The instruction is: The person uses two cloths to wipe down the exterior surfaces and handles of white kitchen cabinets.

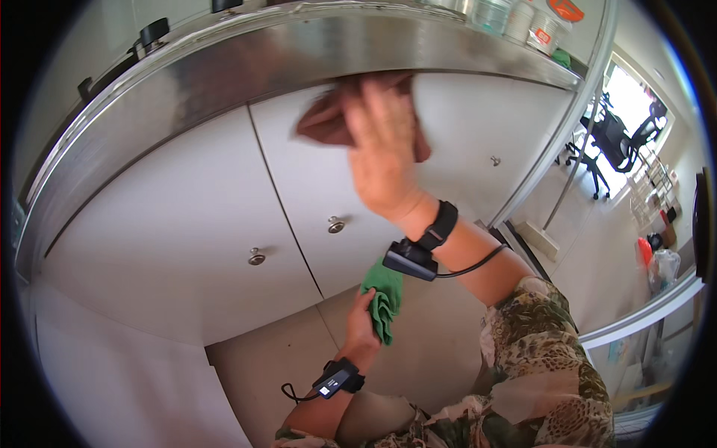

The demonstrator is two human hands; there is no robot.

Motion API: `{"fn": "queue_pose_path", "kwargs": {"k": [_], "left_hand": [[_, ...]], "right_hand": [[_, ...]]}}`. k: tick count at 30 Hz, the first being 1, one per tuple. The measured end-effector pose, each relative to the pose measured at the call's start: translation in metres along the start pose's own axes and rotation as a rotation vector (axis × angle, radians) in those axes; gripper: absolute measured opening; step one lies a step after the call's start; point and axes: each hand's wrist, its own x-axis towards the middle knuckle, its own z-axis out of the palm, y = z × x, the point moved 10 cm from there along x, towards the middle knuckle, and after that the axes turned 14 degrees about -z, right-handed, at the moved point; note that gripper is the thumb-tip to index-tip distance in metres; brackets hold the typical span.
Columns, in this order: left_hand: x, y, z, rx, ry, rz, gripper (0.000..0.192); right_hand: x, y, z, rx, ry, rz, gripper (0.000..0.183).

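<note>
My right hand (pixel 383 151), blurred, presses a brown cloth (pixel 325 120) against the top of a white cabinet door (pixel 302 168), just under the stainless steel edge of the counter (pixel 269 61). Lower down, my left hand (pixel 364 322) holds a folded green cloth (pixel 385 291) in front of the cabinet, over the floor. Round metal knobs (pixel 335 225) stick out from the doors. A strap with a small black device sits on each wrist.
Cups (pixel 518 21) and a jar stand on the counter at the upper right. Past a metal door frame (pixel 543 162) are a broom (pixel 538 238), a black office chair (pixel 608 140) and plastic bags (pixel 664 269). Tiled floor (pixel 269 358) lies below the cabinet.
</note>
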Motion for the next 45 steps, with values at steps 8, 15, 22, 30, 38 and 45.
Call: {"fn": "queue_pose_path", "kwargs": {"k": [8, 15, 22, 30, 38, 45], "left_hand": [[-0.001, -0.003, 0.011, -0.050, -0.042, -0.003, 0.036], [0.007, -0.020, 0.019, -0.028, -0.024, -0.060, 0.034], [0.016, -0.039, 0.027, 0.007, -0.052, -0.152, 0.032], [0.018, -0.040, 0.024, 0.041, -0.081, -0.142, 0.036], [0.010, -0.025, 0.013, -0.003, -0.033, -0.087, 0.033], [0.021, -0.020, 0.000, 0.029, 0.032, -0.042, 0.030]], "right_hand": [[-0.061, 0.076, -0.037, -0.222, 0.076, 0.025, 0.043], [-0.063, 0.099, -0.040, -0.216, 0.193, 0.378, 0.026], [-0.060, 0.094, -0.047, -0.138, -0.005, 0.018, 0.057], [-0.101, 0.166, -0.074, -0.173, 0.240, 0.447, 0.044], [-0.100, 0.157, -0.088, -0.262, 0.080, 0.023, 0.044], [-0.131, 0.147, -0.068, -0.087, 0.041, 0.175, 0.040]]}}
